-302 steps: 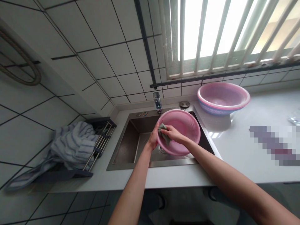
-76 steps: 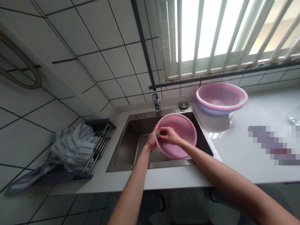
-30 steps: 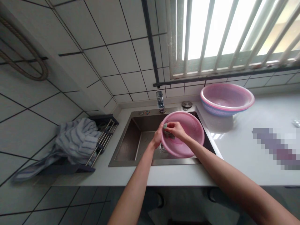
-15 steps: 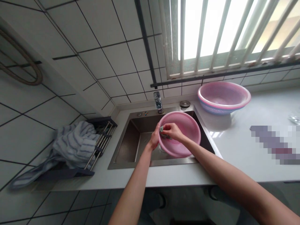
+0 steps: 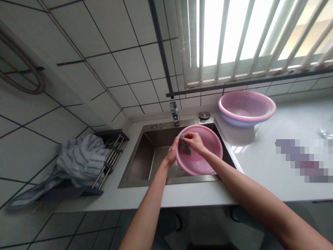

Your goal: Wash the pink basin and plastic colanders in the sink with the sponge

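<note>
Currently a pink mesh colander point(image 5: 210, 144) is over the steel sink point(image 5: 139, 158), left hand point(image 5: 172, 152) clamped on its rim at nine o'clock, right hand point(image 5: 195, 141) pinching a grey-green cloth point(image 5: 186, 150) just inside; nested basins point(image 5: 247, 108) stand toward two.

Heaped over a metal-barred rack point(image 5: 111, 161) at the left, a striped towel point(image 5: 82, 154). Looping down the wall above, a brownish cord or hose point(image 5: 42, 85). Standing near the white tiles point(image 5: 153, 62), a chrome faucet point(image 5: 174, 111); to its right, a round metal disc point(image 5: 204, 115). Sitting on the pale counter point(image 5: 255, 166) below a barred window point(image 5: 243, 41), a wide basin point(image 5: 247, 119), bluish underneath.
</note>
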`<act>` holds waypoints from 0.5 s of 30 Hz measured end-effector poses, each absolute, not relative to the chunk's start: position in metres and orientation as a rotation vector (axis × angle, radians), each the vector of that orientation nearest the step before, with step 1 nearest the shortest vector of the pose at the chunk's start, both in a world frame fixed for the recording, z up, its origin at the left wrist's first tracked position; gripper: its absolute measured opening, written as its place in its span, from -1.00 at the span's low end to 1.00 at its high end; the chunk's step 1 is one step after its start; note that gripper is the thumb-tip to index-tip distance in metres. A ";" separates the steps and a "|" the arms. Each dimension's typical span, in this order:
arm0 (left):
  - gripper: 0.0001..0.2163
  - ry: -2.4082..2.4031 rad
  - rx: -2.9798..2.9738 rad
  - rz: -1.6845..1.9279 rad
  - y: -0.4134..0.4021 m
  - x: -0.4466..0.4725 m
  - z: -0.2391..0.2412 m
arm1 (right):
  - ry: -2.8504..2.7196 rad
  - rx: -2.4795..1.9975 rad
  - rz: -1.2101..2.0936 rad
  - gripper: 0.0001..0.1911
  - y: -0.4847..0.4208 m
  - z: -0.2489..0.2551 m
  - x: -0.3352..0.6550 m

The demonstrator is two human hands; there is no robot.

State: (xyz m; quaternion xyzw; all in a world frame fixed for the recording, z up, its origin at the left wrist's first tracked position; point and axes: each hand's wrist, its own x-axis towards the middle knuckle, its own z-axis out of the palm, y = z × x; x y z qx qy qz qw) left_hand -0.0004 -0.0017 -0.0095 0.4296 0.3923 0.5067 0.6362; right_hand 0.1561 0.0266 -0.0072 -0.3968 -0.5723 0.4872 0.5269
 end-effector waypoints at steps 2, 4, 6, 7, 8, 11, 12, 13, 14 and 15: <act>-0.49 0.848 1.002 1.145 -0.002 0.004 -0.009 | -1.295 -0.999 1.101 -0.67 0.029 -0.006 0.161; -0.49 0.841 0.991 1.143 -0.002 0.005 -0.008 | -1.348 -0.991 1.118 -0.68 0.025 -0.007 0.159; -0.47 0.874 0.972 1.173 -0.001 0.002 -0.008 | -1.476 -0.935 1.175 -0.70 0.020 -0.008 0.153; -0.47 0.895 0.966 1.190 -0.001 0.000 -0.008 | -1.531 -0.907 1.197 -0.71 0.017 -0.009 0.150; -0.47 0.909 0.966 1.203 -0.002 -0.002 -0.008 | -1.562 -0.888 1.208 -0.72 0.016 -0.008 0.148; -0.48 0.896 1.005 1.197 -0.002 -0.002 -0.010 | -1.490 -0.928 1.161 -0.70 0.021 -0.005 0.153; -0.48 0.876 1.021 1.185 -0.002 -0.001 -0.010 | -1.441 -0.959 1.137 -0.68 0.023 -0.003 0.156; -0.48 0.856 1.033 1.173 -0.002 0.001 -0.010 | -1.401 -0.984 1.124 -0.67 0.024 -0.002 0.159; -0.48 0.841 1.037 1.163 -0.001 0.002 -0.010 | -1.382 -0.995 1.128 -0.66 0.024 -0.002 0.160; -0.48 0.838 1.031 1.160 -0.001 0.003 -0.009 | -1.386 -0.990 1.152 -0.65 0.023 -0.001 0.160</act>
